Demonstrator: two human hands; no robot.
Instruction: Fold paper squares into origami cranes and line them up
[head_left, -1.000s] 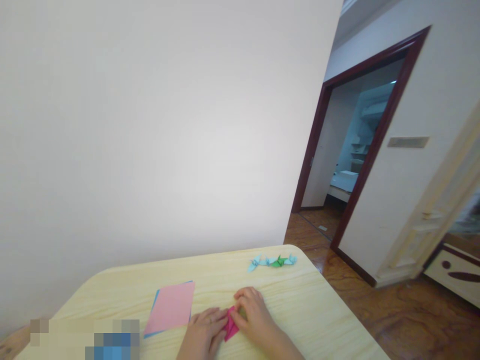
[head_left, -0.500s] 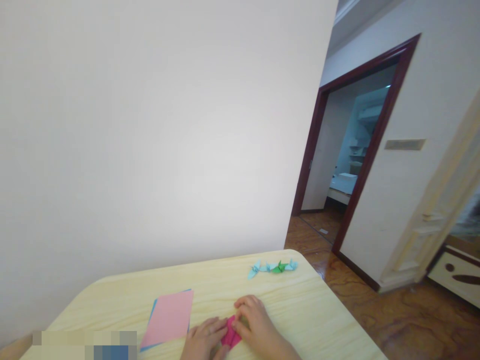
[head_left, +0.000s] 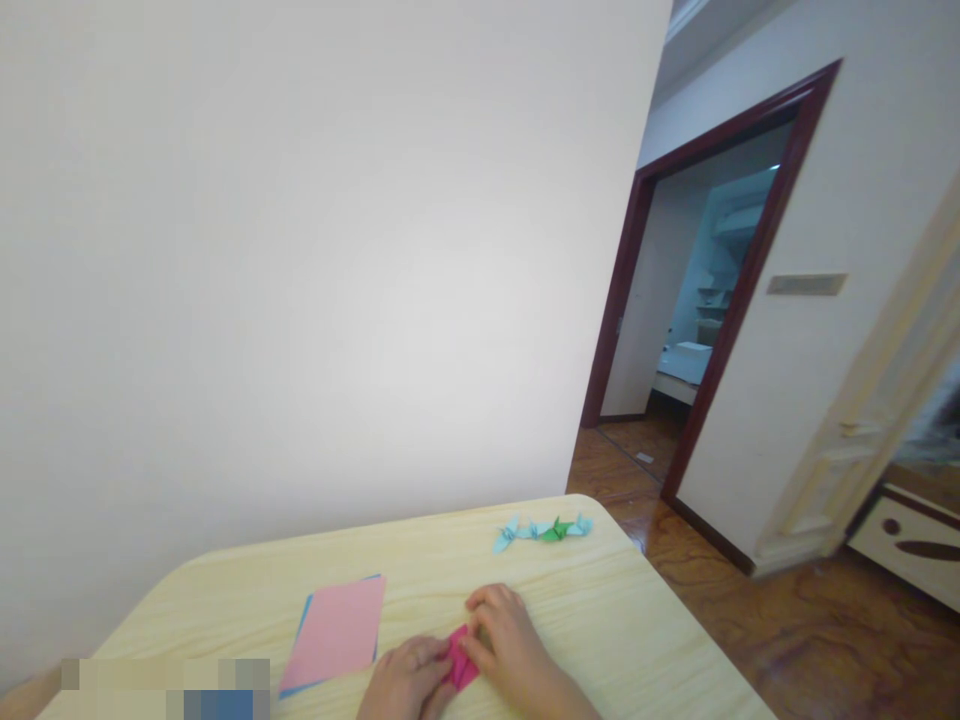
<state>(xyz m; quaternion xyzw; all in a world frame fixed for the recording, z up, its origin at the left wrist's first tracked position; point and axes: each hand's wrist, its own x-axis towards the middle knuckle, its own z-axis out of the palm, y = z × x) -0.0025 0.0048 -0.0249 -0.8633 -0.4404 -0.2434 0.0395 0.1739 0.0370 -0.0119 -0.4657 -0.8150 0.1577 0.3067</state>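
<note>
A small folded piece of magenta paper (head_left: 460, 659) sits on the table between my hands, with its lower part close to the tabletop. My left hand (head_left: 405, 680) pinches its left side, and my right hand (head_left: 504, 640) holds its upper right side. Just left of my left hand lies a pink paper sheet (head_left: 334, 630) on top of a blue sheet (head_left: 302, 630). Farther back, several small origami cranes (head_left: 543, 531), pale blue and green, stand in a row.
The light wood table (head_left: 600, 640) has a rounded far corner, and a white wall (head_left: 300, 300) rises behind it. To the right are a brown wooden floor (head_left: 750, 620) and a dark-framed doorway (head_left: 675, 290). A pixelated patch covers the bottom left.
The view has shifted slightly, so the table sits a little lower in the picture. Both hands remain on the magenta paper, with no clear change in the fold.
</note>
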